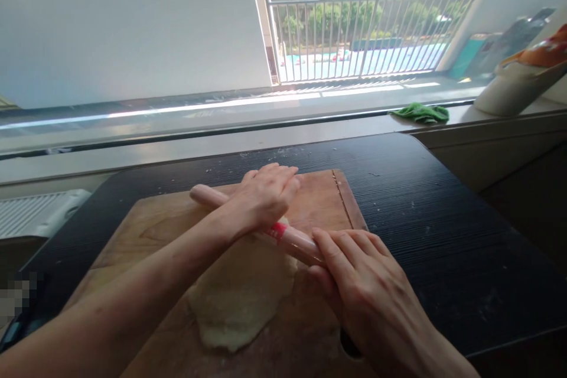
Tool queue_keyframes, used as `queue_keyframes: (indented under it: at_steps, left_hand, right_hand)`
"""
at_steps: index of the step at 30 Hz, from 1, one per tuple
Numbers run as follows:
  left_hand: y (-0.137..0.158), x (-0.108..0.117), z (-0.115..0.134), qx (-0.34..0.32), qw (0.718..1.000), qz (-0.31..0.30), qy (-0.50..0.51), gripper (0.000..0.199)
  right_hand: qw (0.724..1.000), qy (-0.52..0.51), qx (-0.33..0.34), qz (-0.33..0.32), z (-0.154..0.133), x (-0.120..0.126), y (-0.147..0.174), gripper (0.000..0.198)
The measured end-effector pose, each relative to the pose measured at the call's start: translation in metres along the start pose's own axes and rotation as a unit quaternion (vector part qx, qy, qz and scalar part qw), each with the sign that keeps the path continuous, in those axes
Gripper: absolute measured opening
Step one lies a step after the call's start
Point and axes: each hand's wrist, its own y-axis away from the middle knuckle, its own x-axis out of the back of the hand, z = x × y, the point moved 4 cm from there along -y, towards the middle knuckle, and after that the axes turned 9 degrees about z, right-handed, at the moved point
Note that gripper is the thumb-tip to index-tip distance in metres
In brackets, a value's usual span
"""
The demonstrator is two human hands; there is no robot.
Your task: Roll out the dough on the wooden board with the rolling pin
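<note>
A pale rolling pin (302,245) with a red label lies diagonally over a thin, flattened sheet of dough (239,307). My left hand (271,194) rests palm-down across the middle of the pin, its fingers stretched out beyond it. At the pin's near right end, my right hand (365,274) is closed around it, fingers over the top and thumb at the side. Under the dough is a wooden cutting board (153,212). My left forearm covers part of the dough's left side, and the pin hides some of its far edge.
The board lies on a black table (443,236) dotted with flour specks. Behind it runs a windowsill (310,124) with a green cloth (420,113) and a white container (509,90) at right. A white ribbed object (35,212) stands left of the table.
</note>
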Motion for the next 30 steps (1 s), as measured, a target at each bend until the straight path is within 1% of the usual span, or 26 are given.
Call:
queue_keyframes:
  at_steps: [2,4,8,10,12,15,18,21,23,26,30]
  left_hand:
    - [-0.008,-0.003,-0.001,0.004,1.000,0.000,0.001,0.061]
    - [-0.003,-0.002,-0.001,-0.003,1.000,-0.002,-0.004,0.060]
    - [0.036,0.009,0.001,-0.028,0.999,-0.005,-0.022,0.057]
    - [0.055,0.015,0.003,-0.040,0.999,-0.004,-0.035,0.055]
    - [0.064,0.019,0.005,-0.045,0.998,-0.004,-0.048,0.054]
    - [0.057,0.019,0.007,-0.030,0.998,-0.011,-0.047,0.056]
    - [0.034,0.014,0.007,-0.006,1.000,-0.008,-0.024,0.058]
    - [0.012,0.008,0.009,-0.007,1.000,0.000,-0.006,0.060]
    - [0.006,0.007,0.010,-0.011,1.000,0.001,-0.003,0.061]
    - [0.017,0.010,0.010,-0.007,1.000,0.007,-0.003,0.058]
    - [0.050,0.018,0.011,-0.008,1.000,0.018,-0.020,0.056]
  right_hand:
    - [1.000,0.003,-0.001,-0.001,0.001,0.001,0.000,0.030]
    - [1.000,0.003,0.024,0.018,0.000,0.000,0.003,0.034]
    - [0.994,-0.040,0.072,0.077,-0.004,-0.006,0.015,0.035]
    - [0.988,-0.071,0.082,0.106,-0.005,-0.010,0.019,0.034]
    - [0.984,-0.094,0.085,0.122,-0.004,-0.012,0.022,0.034]
    - [0.985,-0.105,0.069,0.120,0.001,-0.013,0.021,0.033]
    - [0.988,-0.095,0.047,0.113,0.006,-0.010,0.018,0.034]
    - [0.991,-0.075,0.039,0.107,0.009,-0.005,0.016,0.038]
    - [0.991,-0.063,0.041,0.108,0.009,-0.002,0.016,0.039]
    - [0.991,-0.059,0.051,0.107,0.006,0.000,0.017,0.041]
    - [0.987,-0.056,0.097,0.111,-0.001,-0.003,0.022,0.039]
